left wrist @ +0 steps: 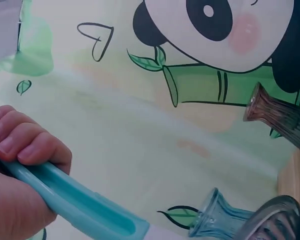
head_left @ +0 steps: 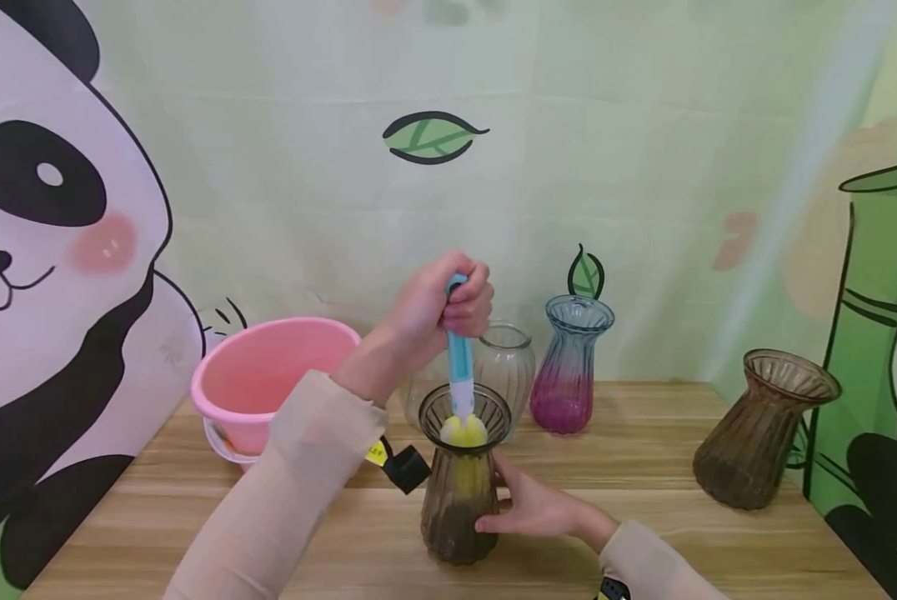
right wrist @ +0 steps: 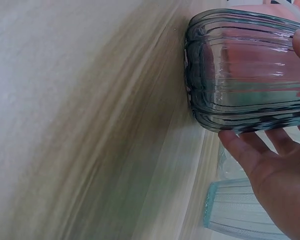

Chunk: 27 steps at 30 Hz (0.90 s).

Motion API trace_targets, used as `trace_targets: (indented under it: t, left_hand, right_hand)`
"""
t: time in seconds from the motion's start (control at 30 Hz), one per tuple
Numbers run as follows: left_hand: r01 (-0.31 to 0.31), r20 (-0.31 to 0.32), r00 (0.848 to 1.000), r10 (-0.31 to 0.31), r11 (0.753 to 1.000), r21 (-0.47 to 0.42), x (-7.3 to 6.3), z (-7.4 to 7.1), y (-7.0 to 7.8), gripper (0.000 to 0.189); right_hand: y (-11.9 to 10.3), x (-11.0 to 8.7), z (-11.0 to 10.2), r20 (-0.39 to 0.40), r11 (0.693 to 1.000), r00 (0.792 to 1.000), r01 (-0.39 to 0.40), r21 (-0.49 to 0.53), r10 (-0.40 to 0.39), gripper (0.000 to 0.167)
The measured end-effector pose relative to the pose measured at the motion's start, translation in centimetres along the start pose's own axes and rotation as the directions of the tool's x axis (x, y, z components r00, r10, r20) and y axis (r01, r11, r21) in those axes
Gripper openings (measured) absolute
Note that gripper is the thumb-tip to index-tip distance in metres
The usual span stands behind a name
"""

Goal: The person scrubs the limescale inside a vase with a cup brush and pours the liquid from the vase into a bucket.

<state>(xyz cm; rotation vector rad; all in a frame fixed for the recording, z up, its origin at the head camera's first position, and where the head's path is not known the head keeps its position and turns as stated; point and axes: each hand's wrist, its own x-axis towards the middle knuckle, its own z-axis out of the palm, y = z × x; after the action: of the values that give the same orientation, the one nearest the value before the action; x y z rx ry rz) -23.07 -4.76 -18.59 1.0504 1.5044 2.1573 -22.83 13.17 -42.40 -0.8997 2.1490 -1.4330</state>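
Note:
In the head view my left hand grips the light-blue handle of a bottle brush, held upright. Its yellow and white sponge head sits in the mouth of a dark ribbed glass vase, with yellow showing through the neck below. My right hand holds that vase from the right, thumb and fingers around its body. The left wrist view shows the fingers wrapped over the brush handle. In the right wrist view the fingers lie against the vase's ribbed glass.
A pink basin stands at the left, on a white container. Behind the held vase is a clear glass vase, beside a blue-to-pink vase. A brown ribbed vase stands at the right of the wooden table.

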Motion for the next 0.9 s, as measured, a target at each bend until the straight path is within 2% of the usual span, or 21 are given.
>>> trace_targets:
  t: [0.1,0.2,0.37,0.57,0.63,0.77,0.9]
  left_hand:
    - [-0.009,-0.005,1.0,0.009,1.0,-0.02,-0.2,-0.1,0.3,0.036]
    - [-0.021,0.001,1.0,0.021,0.999,-0.044,-0.3,-0.2,-0.2,0.037]
    - [0.007,0.025,1.0,-0.006,0.998,-0.056,-0.5,-0.5,-2.4,0.037]
    - [0.044,-0.003,0.999,-0.044,0.998,-0.033,-1.4,-1.0,-6.1,0.035]
    - [0.063,0.006,0.998,-0.062,0.998,-0.027,-1.6,-1.2,-7.2,0.034]
    - [0.106,0.056,0.993,-0.106,0.994,0.0,-2.0,-1.7,-8.3,0.033]
    - [0.123,0.091,0.988,-0.123,0.992,0.011,-2.0,-1.7,-8.5,0.032]
  right_hand:
    - [-0.1,0.0,0.2,-0.011,1.0,1.0,-0.003,0.008,0.004,0.08]
    - [-0.2,-0.1,0.2,-0.028,1.0,1.0,-0.014,0.015,0.014,0.081]
    - [-0.1,-0.2,0.2,-0.055,1.0,0.998,-0.018,0.012,0.018,0.083]
    - [-0.1,-0.5,0.1,-0.082,0.999,0.996,-0.03,-0.019,0.028,0.085]
    - [0.0,-0.5,0.1,-0.088,0.999,0.996,-0.034,-0.034,0.031,0.085]
    - [0.0,-0.5,0.4,-0.096,0.998,0.995,-0.025,-0.063,0.018,0.086]
    - [-0.4,-0.7,0.3,-0.069,0.991,0.998,-0.018,-0.136,0.009,0.087]
